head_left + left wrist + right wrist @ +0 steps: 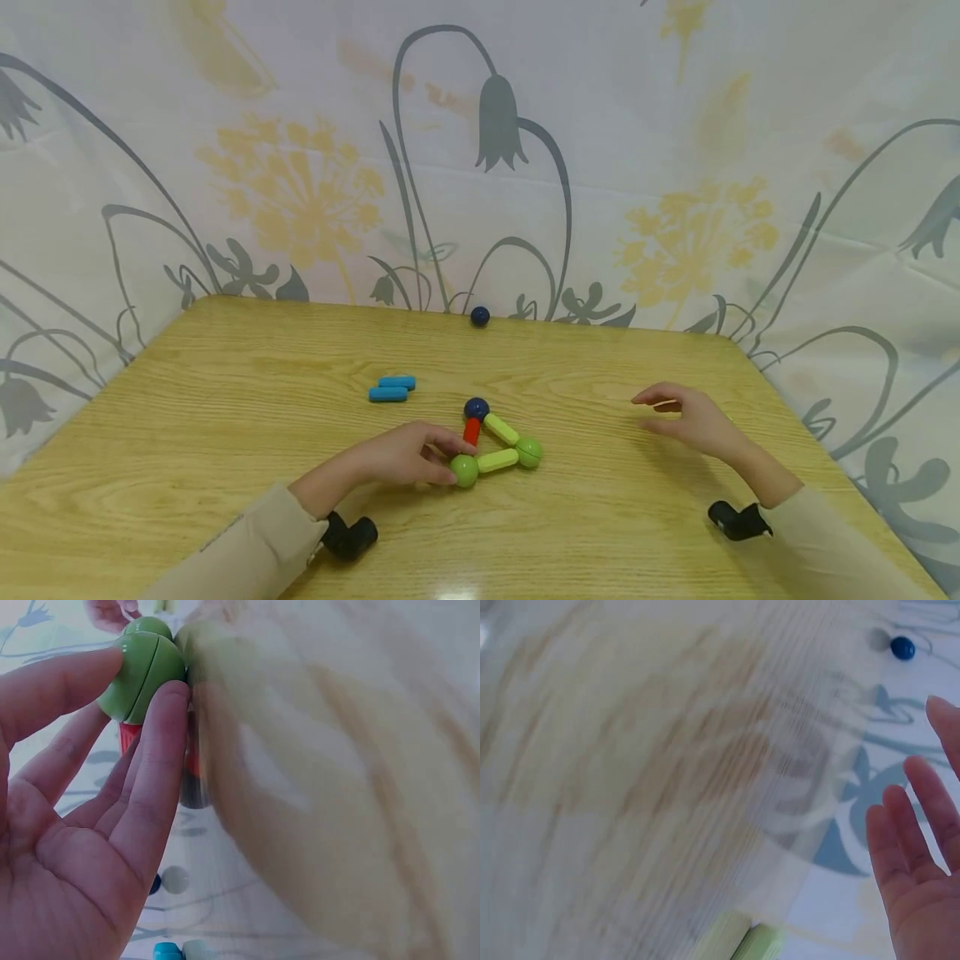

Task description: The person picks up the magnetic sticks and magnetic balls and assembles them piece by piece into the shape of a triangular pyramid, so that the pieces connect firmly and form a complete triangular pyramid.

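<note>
My left hand (408, 454) pinches a green ball (464, 471) between thumb and fingers, clearly seen in the left wrist view. That ball is one corner of a triangle of toy balls and sticks lying on the table. A red stick (471, 432) joins it to a dark blue ball (476, 408), and a yellow-green stick (498, 460) joins it to a second green ball (528, 452). Another yellow-green stick (501, 429) forms the third side. On the right, my right hand (693, 421) hovers over the table with fingers loosely bent, holding nothing.
Two blue sticks (388, 394) lie side by side left of the triangle. A loose dark blue ball (480, 316) sits at the table's back edge, against a flower-patterned cloth (465, 208). A yellow-green stick (759, 942) lies near my right hand, mostly hidden by it in the head view.
</note>
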Demonstrator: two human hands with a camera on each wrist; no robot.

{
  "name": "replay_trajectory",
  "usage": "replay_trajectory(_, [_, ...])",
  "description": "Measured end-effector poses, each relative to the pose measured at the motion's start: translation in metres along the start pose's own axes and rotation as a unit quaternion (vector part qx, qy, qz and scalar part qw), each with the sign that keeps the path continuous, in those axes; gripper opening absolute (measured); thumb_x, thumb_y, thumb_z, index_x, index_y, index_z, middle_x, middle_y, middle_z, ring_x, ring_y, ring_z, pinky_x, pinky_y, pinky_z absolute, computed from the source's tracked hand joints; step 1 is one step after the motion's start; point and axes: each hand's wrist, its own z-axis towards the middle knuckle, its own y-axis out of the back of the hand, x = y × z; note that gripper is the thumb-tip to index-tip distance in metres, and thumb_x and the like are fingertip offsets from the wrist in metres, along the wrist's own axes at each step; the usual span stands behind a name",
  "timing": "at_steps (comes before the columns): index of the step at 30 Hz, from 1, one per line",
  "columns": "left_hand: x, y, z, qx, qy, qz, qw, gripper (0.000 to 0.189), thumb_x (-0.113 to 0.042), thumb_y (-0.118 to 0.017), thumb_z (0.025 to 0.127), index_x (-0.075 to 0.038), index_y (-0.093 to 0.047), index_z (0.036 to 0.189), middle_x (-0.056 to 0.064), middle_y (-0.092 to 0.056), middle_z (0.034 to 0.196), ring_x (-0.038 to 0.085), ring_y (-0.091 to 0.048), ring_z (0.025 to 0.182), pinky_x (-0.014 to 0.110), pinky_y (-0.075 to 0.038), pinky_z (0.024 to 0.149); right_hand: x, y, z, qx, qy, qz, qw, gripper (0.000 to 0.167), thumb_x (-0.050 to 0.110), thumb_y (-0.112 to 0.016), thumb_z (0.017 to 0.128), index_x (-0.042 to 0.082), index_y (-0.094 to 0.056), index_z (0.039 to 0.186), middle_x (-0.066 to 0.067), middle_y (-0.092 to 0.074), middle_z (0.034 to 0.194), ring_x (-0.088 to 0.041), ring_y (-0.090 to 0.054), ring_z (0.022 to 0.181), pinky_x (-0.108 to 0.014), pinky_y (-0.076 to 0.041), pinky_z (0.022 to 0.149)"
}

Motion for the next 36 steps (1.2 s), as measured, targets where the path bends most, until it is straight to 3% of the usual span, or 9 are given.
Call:
replay_trajectory(15, [-0.001,-0.004,-0.004,-0.012,-0.011,0.008,0.9998,0.033,-0.010,-0.065,0.088,-0.009,-0.062,0.121,0.002,-0.059,0.112,0.017,-0.055,0.099,0.029,-0.047,0.075,-0.032,0.030,-0.019,-0.017,-0.042,-0.055,0.9975,0.030,0.009,-0.068,0.086,-0.004,-0.061,0.111,-0.019,-0.059,0.110,-0.039,-0.053,0.101,-0.045,-0.046,0.083])
replay_trajectory(18, [0.000,-0.006,-0.004,-0.009,-0.016,0.004,0.9998,0.032,-0.010,-0.065,0.088,-0.009,-0.062,0.119,0.002,-0.058,0.110,0.018,-0.054,0.099,0.030,-0.046,0.074,-0.040,0.035,-0.024,-0.019,-0.047,-0.074,0.9960,0.030,0.008,-0.068,0.085,-0.004,-0.061,0.112,-0.019,-0.059,0.111,-0.034,-0.054,0.101,-0.044,-0.046,0.083])
replay_trajectory(27, [0.000,-0.008,-0.006,-0.004,-0.015,-0.011,0.9998,0.032,-0.007,-0.067,0.086,-0.008,-0.062,0.118,0.003,-0.058,0.107,0.017,-0.055,0.092,0.030,-0.046,0.069,-0.051,0.044,-0.028,0.010,-0.082,-0.061,0.9947,0.033,0.004,-0.068,0.084,-0.009,-0.059,0.112,-0.028,-0.056,0.113,-0.049,-0.048,0.105,-0.053,-0.044,0.083])
replay_trajectory(36, [-0.001,-0.008,-0.005,-0.003,-0.007,-0.006,1.0000,0.032,-0.010,-0.069,0.085,-0.010,-0.063,0.117,0.001,-0.058,0.107,0.017,-0.055,0.097,0.029,-0.047,0.074,-0.054,0.045,-0.025,0.036,-0.113,-0.064,0.9909,0.031,0.004,-0.069,0.081,-0.008,-0.060,0.108,-0.023,-0.059,0.101,-0.035,-0.060,0.086,-0.031,-0.051,0.062])
